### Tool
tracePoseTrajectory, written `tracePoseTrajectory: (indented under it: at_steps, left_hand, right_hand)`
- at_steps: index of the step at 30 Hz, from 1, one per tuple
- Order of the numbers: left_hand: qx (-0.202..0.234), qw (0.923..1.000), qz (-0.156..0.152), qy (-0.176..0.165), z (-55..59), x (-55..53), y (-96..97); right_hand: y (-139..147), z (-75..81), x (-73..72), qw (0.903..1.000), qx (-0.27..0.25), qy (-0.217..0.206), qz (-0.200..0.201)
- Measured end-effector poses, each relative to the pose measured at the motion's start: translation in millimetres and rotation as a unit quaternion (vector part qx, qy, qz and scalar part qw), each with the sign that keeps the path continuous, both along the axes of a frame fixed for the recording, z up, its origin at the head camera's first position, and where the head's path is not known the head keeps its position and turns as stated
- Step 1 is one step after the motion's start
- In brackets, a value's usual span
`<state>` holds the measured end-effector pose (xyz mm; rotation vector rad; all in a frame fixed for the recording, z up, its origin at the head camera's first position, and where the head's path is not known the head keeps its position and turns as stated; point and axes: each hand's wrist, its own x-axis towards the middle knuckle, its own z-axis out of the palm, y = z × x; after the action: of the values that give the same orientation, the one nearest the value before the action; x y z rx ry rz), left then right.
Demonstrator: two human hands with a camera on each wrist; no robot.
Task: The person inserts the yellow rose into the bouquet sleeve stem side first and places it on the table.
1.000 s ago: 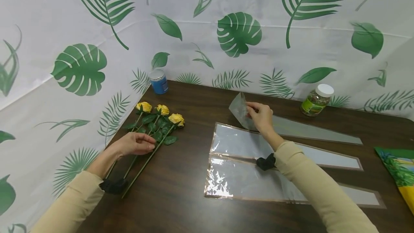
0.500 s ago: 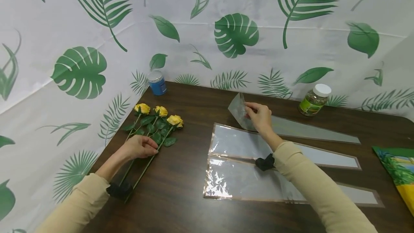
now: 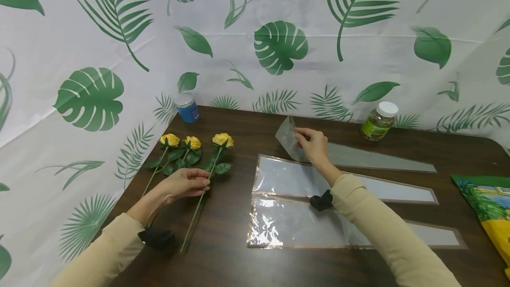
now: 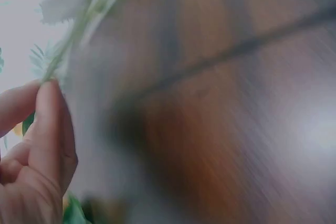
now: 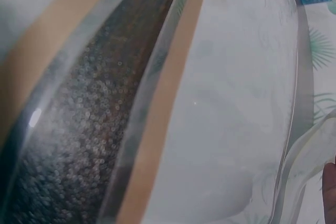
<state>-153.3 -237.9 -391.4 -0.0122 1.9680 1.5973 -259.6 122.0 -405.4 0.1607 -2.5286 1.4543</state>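
My left hand pinches the green stem of a yellow rose between thumb and fingers, lifted just off the dark table. In the left wrist view, fingertips meet on that blurred stem. Two more yellow roses lie to its left, their stems partly behind my forearm. Toward the back of the table, my right hand pinches the raised wide end of a clear, tapered flower sleeve. Two brown-edged flower sleeves lie flat in front of it, partly under my right forearm.
A blue jar stands at the back left corner, by the leaf-print cloth wall. A white-lidded jar with brown contents is at the back right. A green and yellow bag lies at the right edge.
My left hand has taken hold of the rightmost rose by its stem and shifted it to the right, apart from the other two. My right hand keeps its pinch on the sleeve.
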Motion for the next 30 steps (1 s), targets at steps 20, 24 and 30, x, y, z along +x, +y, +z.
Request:
tracePoseTrajectory:
  at_steps: [20,24,30]
  left_hand:
    - [0.322,0.9242,0.204,-0.017,43.2,-80.8,115.2]
    - [0.336,0.8829,0.324,0.051,50.2,-97.6,130.2]
    - [0.311,0.8211,0.438,0.192,56.0,-115.9,150.0]
  right_hand:
    - [-1,-1.8,1.8,0.9999,-0.010,0.003,0.005]
    - [-1,-1.3,2.1,0.9999,-0.009,0.005,0.005]
    - [-3,1.4,3.8,0.9998,-0.006,0.017,0.010]
